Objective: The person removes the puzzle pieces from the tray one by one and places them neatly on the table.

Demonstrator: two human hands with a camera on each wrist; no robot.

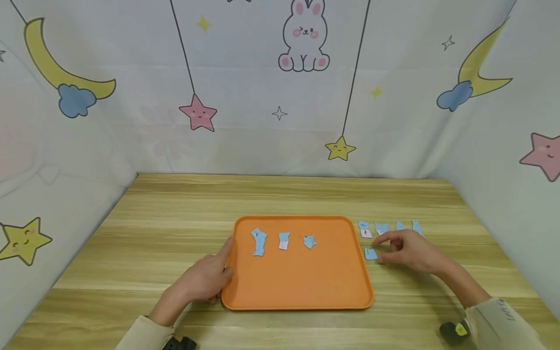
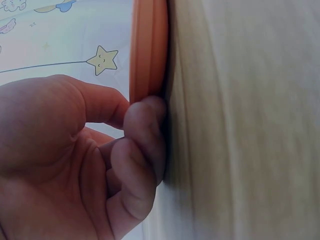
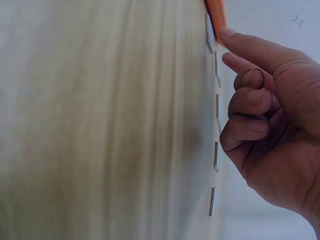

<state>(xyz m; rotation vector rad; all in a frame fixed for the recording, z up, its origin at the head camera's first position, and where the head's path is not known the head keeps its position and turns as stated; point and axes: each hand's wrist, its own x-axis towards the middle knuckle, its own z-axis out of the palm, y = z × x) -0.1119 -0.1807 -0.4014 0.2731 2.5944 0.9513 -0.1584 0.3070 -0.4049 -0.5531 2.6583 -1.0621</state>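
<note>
An orange tray (image 1: pixel 302 287) lies on the table. On it are three irregular pale blue pieces: a long one (image 1: pixel 259 243) at left, a blue-and-white one (image 1: pixel 284 241), and a small jagged one (image 1: pixel 309 241). My left hand (image 1: pixel 205 277) grips the tray's left rim, with thumb and curled fingers meeting at the rim (image 2: pixel 149 50) in the left wrist view. Just right of the tray, my right hand (image 1: pixel 411 250) hovers low beside a small blue piece (image 1: pixel 370 253). Its thumb and index finger stand apart near that piece, the other fingers curled; whether the thumb touches it, I cannot tell.
Behind the right hand lies a row of several more pieces, including a blue-and-white one (image 1: pixel 365 230) and a blue one (image 1: pixel 382 228). The wooden table (image 1: pixel 175 204) ends at a patterned cloth backdrop (image 1: pixel 262 146), with cloth sides left and right.
</note>
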